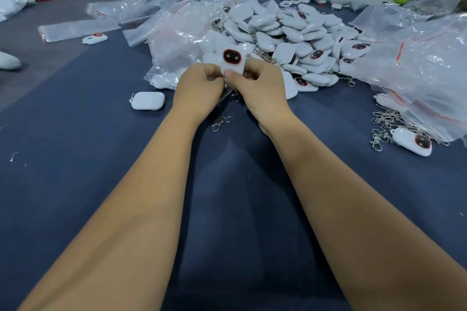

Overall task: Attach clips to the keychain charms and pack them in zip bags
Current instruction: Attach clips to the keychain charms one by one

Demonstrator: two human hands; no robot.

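At frame centre both hands, left [199,88] and right [257,88], pinch one charm [232,60] above the bench [75,184]. The clip is hidden beneath; fumbling could drop it.

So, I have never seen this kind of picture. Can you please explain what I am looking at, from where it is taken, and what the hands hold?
There is no machine here. A person wears a camera on the head, so you look down along their own two bare arms. The left hand and the right hand together hold one white charm with a dark, red-rimmed face. They work over a dark blue table. Behind the hands lies a big pile of charms among clear zip bags. One loose metal clip lies below the hands, and more clips lie at the right. A single charm lying face down is at the left.
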